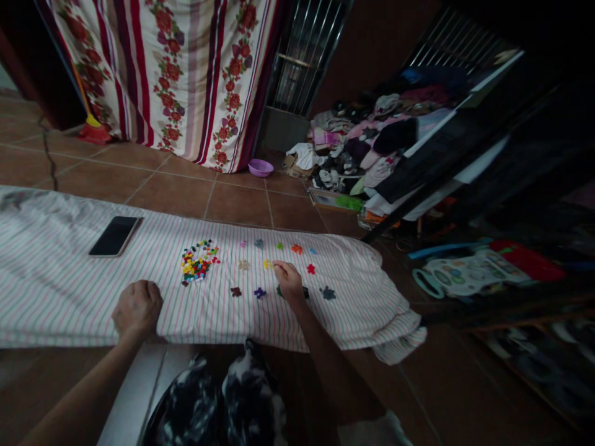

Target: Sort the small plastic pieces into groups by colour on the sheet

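My right hand (289, 282) is pinched at the edge of a small yellow pile (267, 264); whatever sits between its fingertips is too small to make out. Around it lie little heaps sorted by colour, among them a red heap (311, 269), an orange heap (296, 248), a beige heap (243, 265), a purple heap (259, 293) and a brown heap (236, 292). A dark green heap is partly covered by my right hand. Left of these spreads a mixed pile of tiny coloured pieces (198, 265). Curled into a fist, my left hand (138, 308) rests on the striped cloth (186, 322).
A phone (114, 236) lies on the cloth at the left. Beyond, on the tiled floor, are a purple basin (261, 167), a broom (94, 130) and heaped clothes (362, 136). A floral curtain (186, 74) hangs behind. Dark shelving stands at the right.
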A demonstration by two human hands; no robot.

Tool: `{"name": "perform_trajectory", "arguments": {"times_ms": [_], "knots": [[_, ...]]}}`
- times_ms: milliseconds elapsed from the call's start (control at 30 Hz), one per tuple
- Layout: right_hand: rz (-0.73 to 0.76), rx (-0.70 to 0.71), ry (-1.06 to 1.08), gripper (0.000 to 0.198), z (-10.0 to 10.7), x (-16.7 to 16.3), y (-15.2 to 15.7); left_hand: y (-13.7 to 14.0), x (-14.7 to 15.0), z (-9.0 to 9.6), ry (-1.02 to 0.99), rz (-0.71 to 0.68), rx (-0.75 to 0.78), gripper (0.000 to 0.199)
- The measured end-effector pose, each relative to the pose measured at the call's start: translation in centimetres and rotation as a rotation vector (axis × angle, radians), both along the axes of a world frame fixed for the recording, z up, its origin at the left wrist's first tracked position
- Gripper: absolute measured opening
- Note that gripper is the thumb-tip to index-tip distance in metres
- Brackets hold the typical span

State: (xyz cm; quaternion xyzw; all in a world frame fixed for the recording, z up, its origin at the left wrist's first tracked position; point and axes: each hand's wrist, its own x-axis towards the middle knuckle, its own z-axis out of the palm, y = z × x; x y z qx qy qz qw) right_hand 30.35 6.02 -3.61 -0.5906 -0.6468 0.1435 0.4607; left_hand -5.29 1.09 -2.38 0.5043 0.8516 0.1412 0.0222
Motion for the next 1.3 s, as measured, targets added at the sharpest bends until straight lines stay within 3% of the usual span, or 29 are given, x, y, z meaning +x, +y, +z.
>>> {"name": "perform_trajectory", "arguments": {"times_ms": [133,333,733,933,1300], "knots": [[-0.200,0.004,-0.062,0.031,-0.6,5.2,-2.5,-0.1,0.0,0.2,-0.037,-0.003,-0.005,0.045],[-0.310,-0.065,-0.097,0.035,-2.1,9.4,-5.0,-0.3,0.3,0.1,-0.032,-0.001,0.016,0.045],[-0.347,-0.123,0.003,0.036,-4.5,9.3,-6.5,-0.3,0.5,0.5,-0.053,0.014,0.008,0.044],[-0.356,-0.136,-0.044,0.031,-4.8,9.5,-6.4,-0.3,0.3,0.2,-0.062,0.009,0.034,0.040],[-0.371,-0.177,-0.018,0.042,-4.8,9.7,-6.3,-0.3,0.4,0.2,-0.019,0.022,0.008,0.042]]}}
